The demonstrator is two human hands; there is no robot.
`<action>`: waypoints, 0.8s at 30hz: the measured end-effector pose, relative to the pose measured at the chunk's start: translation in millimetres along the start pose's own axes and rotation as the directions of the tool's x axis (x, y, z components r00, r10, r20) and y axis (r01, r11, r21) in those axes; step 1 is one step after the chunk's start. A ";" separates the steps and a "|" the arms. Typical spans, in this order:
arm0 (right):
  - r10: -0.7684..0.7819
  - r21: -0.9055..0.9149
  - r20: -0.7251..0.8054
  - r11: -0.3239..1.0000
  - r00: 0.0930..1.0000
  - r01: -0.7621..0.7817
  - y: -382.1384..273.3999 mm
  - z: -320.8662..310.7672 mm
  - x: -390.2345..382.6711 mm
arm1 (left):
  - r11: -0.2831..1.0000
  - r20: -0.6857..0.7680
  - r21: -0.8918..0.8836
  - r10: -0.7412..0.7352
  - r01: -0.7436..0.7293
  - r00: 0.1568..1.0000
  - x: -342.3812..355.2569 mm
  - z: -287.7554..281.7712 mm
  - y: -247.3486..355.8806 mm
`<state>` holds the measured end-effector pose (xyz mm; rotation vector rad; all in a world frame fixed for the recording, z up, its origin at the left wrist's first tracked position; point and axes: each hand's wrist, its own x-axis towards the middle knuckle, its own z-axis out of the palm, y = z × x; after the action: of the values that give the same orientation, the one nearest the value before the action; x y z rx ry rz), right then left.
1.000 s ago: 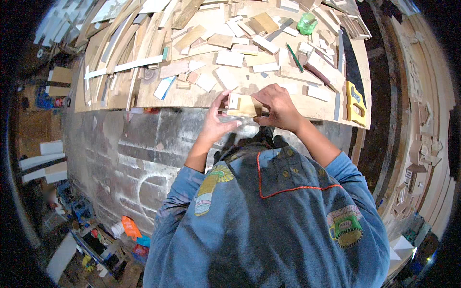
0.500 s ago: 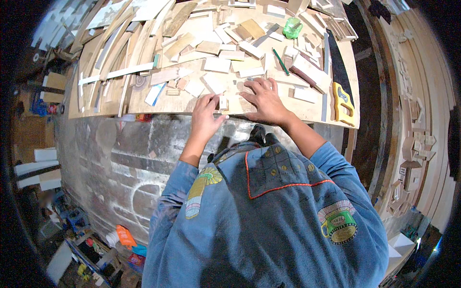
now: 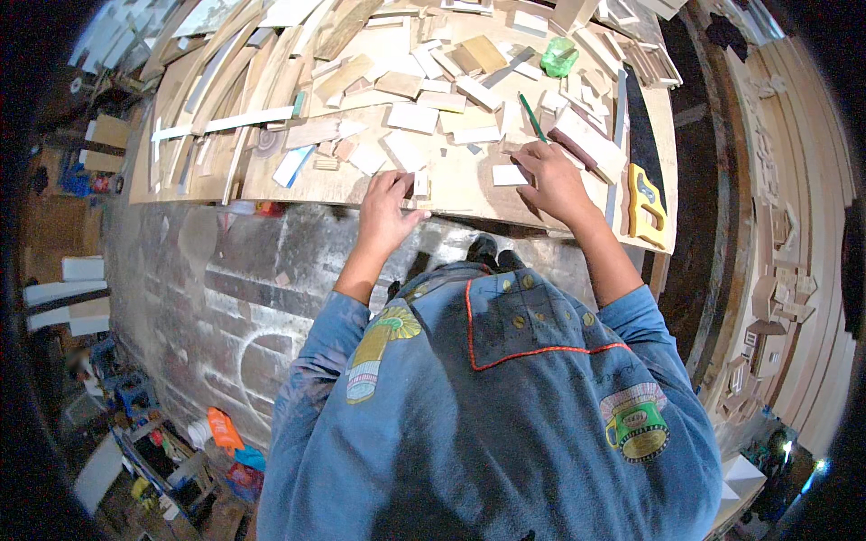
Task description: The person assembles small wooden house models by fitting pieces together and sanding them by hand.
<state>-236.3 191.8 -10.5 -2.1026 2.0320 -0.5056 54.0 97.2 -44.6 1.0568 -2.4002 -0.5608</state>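
Observation:
My left hand (image 3: 388,212) rests at the front edge of the wooden worktop. Its bent fingers and thumb close about a small pale wood piece (image 3: 420,185) standing at that edge. Farther right, my right hand (image 3: 552,185) has its thumb and fingers around the right end of a flat, pale wood block (image 3: 511,175). The palm hides part of that end. Just beyond the right fingers lies a green pencil (image 3: 532,117), close to a larger pale block (image 3: 588,144).
Wood offcuts (image 3: 412,118) cover the worktop (image 3: 311,187), with long strips at the left. A yellow-handled handsaw (image 3: 646,206) and a crumpled green wrapper (image 3: 559,58) lie at the right. More boards and small wooden pieces (image 3: 767,311) line the far right.
My right hand has moved right, away from my left hand, and is now at the pale block. My left hand stays at the small wood piece. The view has shifted slightly.

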 end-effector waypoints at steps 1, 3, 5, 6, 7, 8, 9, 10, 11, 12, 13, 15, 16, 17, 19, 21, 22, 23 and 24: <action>0.006 -0.026 0.031 1.000 1.000 -0.006 -2.5 -0.9 2.8 | 1.000 0.000 -0.004 -0.003 0.003 1.000 0.0 -0.4 0.3; 0.009 -0.079 0.076 0.997 0.997 -0.003 -4.7 0.8 5.1 | 1.000 0.000 -0.011 -0.008 0.008 1.000 0.5 -1.3 0.9; -0.005 -0.128 0.110 0.992 0.994 0.019 -7.1 7.4 6.1 | 1.000 0.003 -0.013 -0.014 0.014 1.000 -0.7 -1.0 -0.5; 0.000 -0.070 0.079 0.998 0.997 0.006 -9.8 6.7 6.6 | 1.000 0.003 -0.013 -0.020 0.020 1.000 -1.8 -0.9 -1.5; 0.005 -0.010 0.049 1.000 0.999 -0.005 -13.5 5.3 6.6 | 1.000 0.003 -0.014 -0.016 0.016 1.000 -2.2 -0.7 -2.1; 0.015 0.050 0.019 0.999 1.000 -0.016 -18.3 4.2 7.5 | 1.000 0.003 -0.014 -0.010 0.010 1.000 -1.4 -0.3 -2.3; 0.002 0.189 0.019 0.982 1.000 -0.005 -22.5 8.0 9.7 | 1.000 0.004 -0.014 -0.004 0.004 1.000 -1.0 -0.1 -2.3; -0.012 0.324 0.018 0.946 1.000 0.006 -27.9 14.3 12.6 | 1.000 0.010 -0.013 -0.012 0.012 1.000 -1.0 -0.3 -1.9; -0.023 0.452 0.014 0.892 1.000 0.014 -34.1 19.5 15.5 | 1.000 0.017 -0.012 -0.016 0.017 1.000 0.2 -0.4 -1.3; -0.029 0.562 0.045 0.827 0.999 -0.002 -42.8 23.7 17.8 | 1.000 0.025 -0.012 -0.021 0.021 0.999 1.0 -0.6 -0.7; -0.037 0.575 0.047 0.818 0.998 0.003 -50.3 28.2 20.0 | 1.000 0.018 -0.005 -0.018 0.018 1.000 1.2 -0.6 -0.8; 0.010 0.590 0.073 0.806 0.997 -0.052 -64.9 30.5 25.1 | 1.000 0.007 0.008 -0.016 0.016 1.000 -0.9 0.2 -1.1; 0.012 0.593 0.083 0.803 0.996 -0.059 -66.7 33.5 27.3 | 1.000 0.003 0.008 -0.007 0.007 1.000 -1.1 -0.4 -1.2; 0.015 0.595 0.092 0.801 0.996 -0.067 -66.7 38.0 29.6 | 1.000 0.001 0.006 0.003 -0.003 1.000 -0.3 -2.0 0.2; 0.013 0.568 0.090 0.821 0.996 -0.062 -68.7 45.3 30.9 | 1.000 -0.003 -0.001 0.007 -0.007 1.000 -0.5 -2.3 0.6; -0.005 0.504 0.071 0.863 0.997 -0.031 -72.8 49.1 31.2 | 1.000 -0.008 -0.011 -0.010 0.010 1.000 -1.8 -0.7 -0.2; -0.011 0.469 0.056 0.883 0.998 -0.017 -74.7 49.5 31.4 | 1.000 -0.007 -0.016 -0.009 0.009 1.000 -1.7 -0.4 -0.4; -0.017 0.434 0.041 0.901 0.999 -0.002 -77.7 48.4 32.0 | 1.000 -0.006 -0.020 -0.009 0.009 1.000 -1.6 -0.8 -0.7; -0.025 0.398 0.027 0.917 0.999 0.012 -80.2 47.1 32.5 | 1.000 -0.005 -0.024 -0.008 0.008 1.000 -1.4 -1.1 -0.7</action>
<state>-144.2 158.8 -21.8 -1.8695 1.7136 -0.8075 55.9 97.6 -44.4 1.0567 -2.3795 -0.5878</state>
